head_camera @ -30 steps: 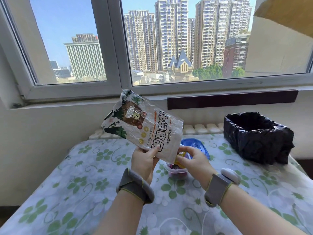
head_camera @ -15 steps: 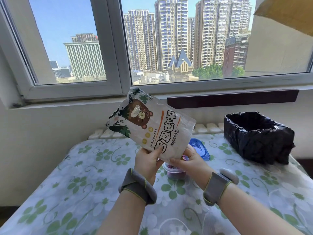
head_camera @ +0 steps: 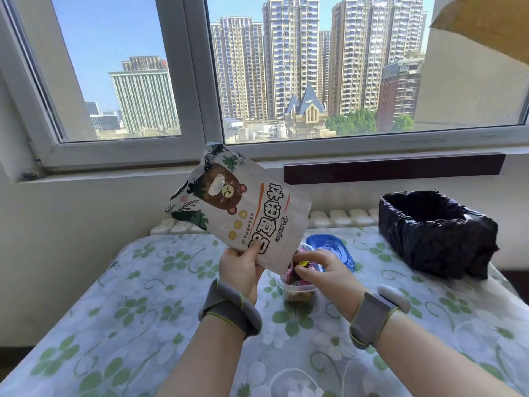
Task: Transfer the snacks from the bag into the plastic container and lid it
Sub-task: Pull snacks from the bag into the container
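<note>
Head view, centre of the frame: the left hand [head_camera: 240,270] pinches the lower edge of the snack bag [head_camera: 240,207] between thumb and fingers and holds it upended, while the right hand [head_camera: 323,270] hovers with loosely curled fingers over the clear plastic container [head_camera: 297,287] — it seems to touch the wrapped snacks [head_camera: 297,272] inside, though whether it grips one I cannot tell. The blue lid [head_camera: 332,249] lies just behind the container on the floral tablecloth [head_camera: 143,310]. To do this well, keep the bag's mouth directly above the tub, shake gently, and press the snacks below the rim — otherwise the lid will not seat.
</note>
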A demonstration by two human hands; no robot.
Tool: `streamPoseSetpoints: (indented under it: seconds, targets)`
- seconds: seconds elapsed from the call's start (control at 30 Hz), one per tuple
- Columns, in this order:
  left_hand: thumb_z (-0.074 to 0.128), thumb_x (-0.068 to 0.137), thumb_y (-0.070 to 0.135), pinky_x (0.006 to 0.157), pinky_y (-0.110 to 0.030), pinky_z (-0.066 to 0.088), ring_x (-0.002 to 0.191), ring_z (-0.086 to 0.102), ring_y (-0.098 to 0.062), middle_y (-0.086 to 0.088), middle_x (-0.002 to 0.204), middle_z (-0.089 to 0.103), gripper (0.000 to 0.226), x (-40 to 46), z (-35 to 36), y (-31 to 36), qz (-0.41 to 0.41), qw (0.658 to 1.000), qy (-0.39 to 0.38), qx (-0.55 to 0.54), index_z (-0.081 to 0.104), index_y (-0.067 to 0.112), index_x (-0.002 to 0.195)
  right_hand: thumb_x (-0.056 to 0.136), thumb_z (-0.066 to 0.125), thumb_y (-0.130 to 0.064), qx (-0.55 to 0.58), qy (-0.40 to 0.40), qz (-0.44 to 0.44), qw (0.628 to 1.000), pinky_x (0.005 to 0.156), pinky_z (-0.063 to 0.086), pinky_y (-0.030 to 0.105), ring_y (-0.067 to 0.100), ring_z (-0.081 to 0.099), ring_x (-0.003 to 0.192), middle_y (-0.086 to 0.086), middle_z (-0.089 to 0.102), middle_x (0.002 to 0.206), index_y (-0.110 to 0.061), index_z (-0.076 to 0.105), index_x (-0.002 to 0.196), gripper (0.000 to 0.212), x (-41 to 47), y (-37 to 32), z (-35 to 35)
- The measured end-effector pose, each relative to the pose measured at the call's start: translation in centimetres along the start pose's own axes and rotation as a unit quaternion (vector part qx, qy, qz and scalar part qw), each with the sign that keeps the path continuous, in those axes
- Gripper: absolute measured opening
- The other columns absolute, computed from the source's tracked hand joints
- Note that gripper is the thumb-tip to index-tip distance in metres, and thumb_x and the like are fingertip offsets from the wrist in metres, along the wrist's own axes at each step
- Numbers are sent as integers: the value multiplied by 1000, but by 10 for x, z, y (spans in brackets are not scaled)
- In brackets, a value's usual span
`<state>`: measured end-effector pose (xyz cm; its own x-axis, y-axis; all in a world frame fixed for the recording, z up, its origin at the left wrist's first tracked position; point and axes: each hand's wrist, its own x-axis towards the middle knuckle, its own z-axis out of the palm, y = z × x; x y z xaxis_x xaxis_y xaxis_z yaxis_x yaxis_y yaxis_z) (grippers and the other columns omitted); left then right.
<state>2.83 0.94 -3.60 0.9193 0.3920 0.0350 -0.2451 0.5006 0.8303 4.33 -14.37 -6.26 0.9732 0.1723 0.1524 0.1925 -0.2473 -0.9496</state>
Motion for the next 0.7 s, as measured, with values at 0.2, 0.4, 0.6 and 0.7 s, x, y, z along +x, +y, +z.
streamPoseSetpoints:
  seconds: [0.2, 0.4, 0.6, 0.7]
  targets:
    - [52, 89, -6, 75, -38, 59, 90, 66, -26, -13, 99, 68, 19, -1, 4, -4, 2, 1000, -2, -7, 62, 9, 94, 76, 65, -16, -32, 13, -35, 999, 108, 32, 33, 19, 45, 121, 8, 49, 130, -42, 59, 106, 40, -1, -2, 2]
    - [57, 86, -6, 66, -34, 60, 82, 65, -27, -18, 91, 65, 9, -4, 3, -4, -49, 998, -37, 31, 56, 3, 88, 68, 64, -16, 13, -4, -53, 998, 103, 34, 28, 20, 43, 124, 8, 48, 129, -52, 61, 89, 42, -3, -9, 3]
    - [60, 83, -7, 61, -35, 61, 87, 66, -32, -20, 98, 67, 23, -5, 3, -2, -37, 995, -51, 73, 58, 4, 103, 55, 64, -21, -21, -33, -36, 999, 103, 30, 24, 14, 33, 131, -2, 35, 139, -49, 56, 96, 50, -3, -12, 4]
    - [59, 83, -10, 57, -32, 60, 79, 66, -29, -18, 91, 67, 21, -6, 6, -1, -20, 996, -55, 71, 60, 5, 98, 49, 67, -30, -31, -33, -28, 999, 106, 33, 28, 13, 35, 129, -3, 37, 136, -48, 55, 92, 49, -5, -13, 4]
